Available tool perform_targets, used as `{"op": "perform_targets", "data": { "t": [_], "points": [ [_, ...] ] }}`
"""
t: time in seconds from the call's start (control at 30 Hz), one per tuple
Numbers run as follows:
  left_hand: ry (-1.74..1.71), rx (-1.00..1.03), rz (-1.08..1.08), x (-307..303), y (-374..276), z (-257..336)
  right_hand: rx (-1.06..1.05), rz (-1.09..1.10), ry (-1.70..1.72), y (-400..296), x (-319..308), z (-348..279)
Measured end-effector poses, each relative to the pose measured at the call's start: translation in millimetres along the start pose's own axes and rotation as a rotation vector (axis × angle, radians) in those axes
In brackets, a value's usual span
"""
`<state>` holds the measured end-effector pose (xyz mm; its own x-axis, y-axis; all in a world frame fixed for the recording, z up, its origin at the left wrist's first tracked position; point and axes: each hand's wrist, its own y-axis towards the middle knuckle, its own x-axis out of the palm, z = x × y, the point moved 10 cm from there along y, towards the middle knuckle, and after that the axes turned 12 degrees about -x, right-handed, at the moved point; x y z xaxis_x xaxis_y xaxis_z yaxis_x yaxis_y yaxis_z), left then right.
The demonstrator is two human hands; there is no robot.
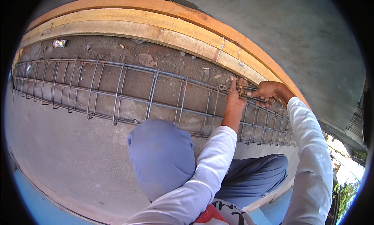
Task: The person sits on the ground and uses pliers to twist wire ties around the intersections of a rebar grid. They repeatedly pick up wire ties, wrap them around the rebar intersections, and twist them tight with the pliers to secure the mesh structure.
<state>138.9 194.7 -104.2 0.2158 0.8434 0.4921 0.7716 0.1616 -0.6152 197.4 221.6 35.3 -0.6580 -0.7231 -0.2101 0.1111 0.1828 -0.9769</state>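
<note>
A long cage of steel reinforcing bars with wire stirrups lies across the view in front of my knees. Over its far top bar, right of centre, my left hand is at the head of a pincer-type hand tool, one finger pointing away from me; its exact hold is unclear. Just to the right, my right hand is closed around the tool's long dark handles. The jaws rest near a joint of bar and stirrup. Parts of both palms and the handles are hidden by fingers.
Long timber boards run beyond the cage, with thin tie wires around some. Dirt with wood chips and a small wrapper lies between. A concrete wall stands behind; a concrete ledge is on the near side.
</note>
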Motion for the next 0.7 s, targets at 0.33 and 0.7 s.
{"op": "perform_targets", "data": {
  "t": [0.33, 0.7],
  "points": [
    [0.384, -0.229, 0.207, 7, -37, 4, -0.311, 0.456, -0.73, 3, -14, -12],
    [0.506, 0.118, 0.008, 10, -55, -8, -0.288, -0.278, 0.88, -26, 92, 29]
  ]
}}
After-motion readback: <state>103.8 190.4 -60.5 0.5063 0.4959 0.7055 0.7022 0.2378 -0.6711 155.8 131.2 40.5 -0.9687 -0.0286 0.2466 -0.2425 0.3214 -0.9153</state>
